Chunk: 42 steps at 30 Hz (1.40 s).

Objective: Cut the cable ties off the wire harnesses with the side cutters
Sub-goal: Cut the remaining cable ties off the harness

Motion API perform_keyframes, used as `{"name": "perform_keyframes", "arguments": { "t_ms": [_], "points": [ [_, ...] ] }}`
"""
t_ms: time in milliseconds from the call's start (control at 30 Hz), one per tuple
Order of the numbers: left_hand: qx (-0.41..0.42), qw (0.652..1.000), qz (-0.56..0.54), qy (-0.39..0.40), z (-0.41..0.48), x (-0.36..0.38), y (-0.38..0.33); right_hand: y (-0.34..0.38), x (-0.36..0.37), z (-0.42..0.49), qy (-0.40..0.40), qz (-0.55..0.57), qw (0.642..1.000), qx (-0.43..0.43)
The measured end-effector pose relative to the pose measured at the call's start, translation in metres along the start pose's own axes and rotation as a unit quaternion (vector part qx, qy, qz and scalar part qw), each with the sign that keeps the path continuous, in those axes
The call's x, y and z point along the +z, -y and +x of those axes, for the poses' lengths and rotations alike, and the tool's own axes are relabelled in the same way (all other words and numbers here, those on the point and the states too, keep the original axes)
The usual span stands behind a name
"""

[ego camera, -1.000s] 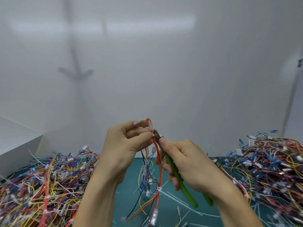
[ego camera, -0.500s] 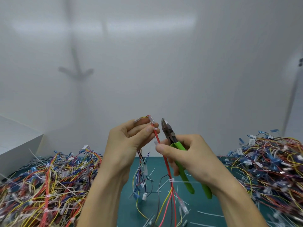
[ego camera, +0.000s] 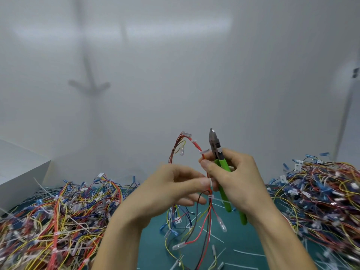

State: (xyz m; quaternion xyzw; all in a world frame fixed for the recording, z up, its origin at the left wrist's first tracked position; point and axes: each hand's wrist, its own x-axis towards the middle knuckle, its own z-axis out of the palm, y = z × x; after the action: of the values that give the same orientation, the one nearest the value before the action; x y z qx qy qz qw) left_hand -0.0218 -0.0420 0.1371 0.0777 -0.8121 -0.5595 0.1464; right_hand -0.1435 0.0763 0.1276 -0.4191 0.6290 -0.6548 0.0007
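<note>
The step in hand looks like a regrip between cuts rather than a cut. The wire harness [ego camera: 195, 145] is held up in the lower middle of the frame. Its top arches in a loop above the hands and its loose ends and connectors hang down to the green mat [ego camera: 153, 252]. The right hand [ego camera: 235, 180] has its fingers curled round the green handles of the side cutters [ego camera: 215, 146], while its thumb and forefinger also pinch the red wire just below a small white tie [ego camera: 202, 152]. The cutter nose points straight up with the jaws together, touching nothing. The left hand [ego camera: 169, 189] is just left of it and slightly lower. Its fingertips are motion-blurred, but thumb and forefinger seem to pinch the bundle just above another cable tie [ego camera: 210, 196], with the lower fingers loosely spread. Tangled harnesses are heaped at lower left [ego camera: 58, 221] and at right [ego camera: 321, 193], and snipped white tie tails [ego camera: 214, 235] lie on the mat between them. Several ties remain on this harness, so it is not finished. The next move calls for the left hand to hold one tie steady and clear of the wires, and for the right hand to release the wire, tip the cutters down and open them over the strap alone. A nicked conductor is the risk.
</note>
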Motion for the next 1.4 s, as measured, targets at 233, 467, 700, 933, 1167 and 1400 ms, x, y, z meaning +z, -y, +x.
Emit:
{"name": "perform_keyframes", "arguments": {
  "t_ms": [233, 467, 700, 933, 1167, 1400],
  "points": [
    [-0.006, 1.000, 0.009, -0.006, 0.006, 0.007, 0.004, -0.001, -0.001, -0.001, -0.023, 0.010, 1.000, -0.006],
    [0.008, 0.992, -0.073, -0.106, 0.009, 0.011, 0.002, 0.002, -0.006, 0.001, -0.027, 0.020, 0.999, 0.003],
    [0.036, 0.953, -0.162, -0.253, 0.011, 0.001, 0.005, 0.002, -0.015, 0.002, -0.030, -0.016, 0.999, 0.017],
    [0.069, 0.936, -0.171, -0.299, 0.012, -0.003, 0.008, 0.002, -0.018, -0.002, 0.085, -0.227, 0.969, 0.047],
    [0.087, 0.943, -0.162, -0.276, 0.011, 0.000, 0.005, 0.004, -0.003, -0.006, 0.141, -0.266, 0.953, 0.044],
    [0.109, 0.941, -0.166, -0.273, 0.011, -0.001, 0.004, 0.010, -0.003, -0.007, 0.155, -0.233, 0.959, 0.038]
  ]
}}
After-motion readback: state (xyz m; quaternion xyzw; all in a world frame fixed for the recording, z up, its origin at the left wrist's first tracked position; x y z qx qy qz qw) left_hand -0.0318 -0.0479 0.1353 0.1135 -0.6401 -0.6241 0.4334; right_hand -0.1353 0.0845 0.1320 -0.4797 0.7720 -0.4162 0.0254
